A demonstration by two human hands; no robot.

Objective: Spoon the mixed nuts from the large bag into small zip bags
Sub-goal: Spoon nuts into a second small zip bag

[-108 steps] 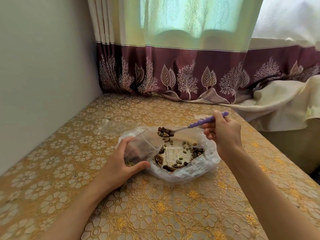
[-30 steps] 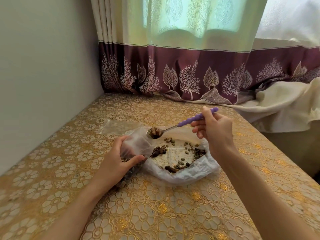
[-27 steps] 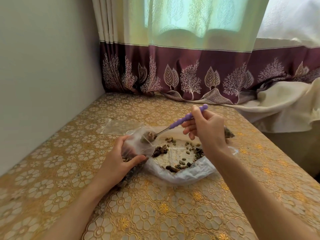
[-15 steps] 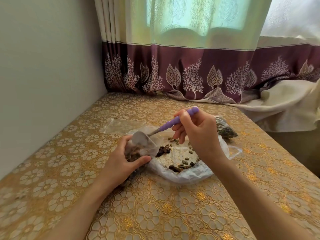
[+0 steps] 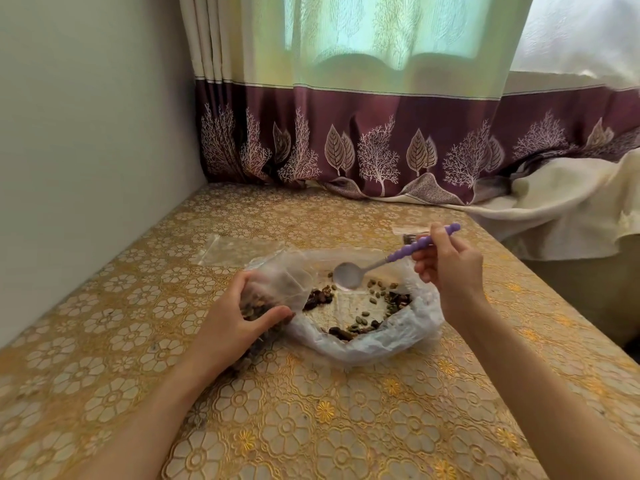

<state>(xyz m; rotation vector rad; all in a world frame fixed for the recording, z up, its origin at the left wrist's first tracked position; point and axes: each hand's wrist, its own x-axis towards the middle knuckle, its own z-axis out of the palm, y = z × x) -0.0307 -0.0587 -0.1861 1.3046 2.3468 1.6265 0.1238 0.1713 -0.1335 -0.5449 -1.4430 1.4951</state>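
Note:
The large clear bag [image 5: 412, 337] lies spread open on the table, with scattered mixed nuts [image 5: 374, 304] inside. My left hand [image 5: 232, 323] grips a small zip bag [image 5: 277, 289] at the large bag's left edge; nuts show through its lower part. My right hand [image 5: 450, 268] holds a spoon [image 5: 391, 259] by its purple handle. The spoon's metal bowl is empty and hovers over the far side of the large bag, right of the small bag's mouth.
An empty small zip bag [image 5: 235, 249] lies flat behind my left hand. A filled small bag [image 5: 408, 236] sits behind my right hand. The table wears a gold floral cloth [image 5: 311, 427]; a wall runs along the left, a curtain at the back.
The spoon has tipped its nuts into the small zip bag and come out empty, moving right over the large bag. My left hand still holds the small bag.

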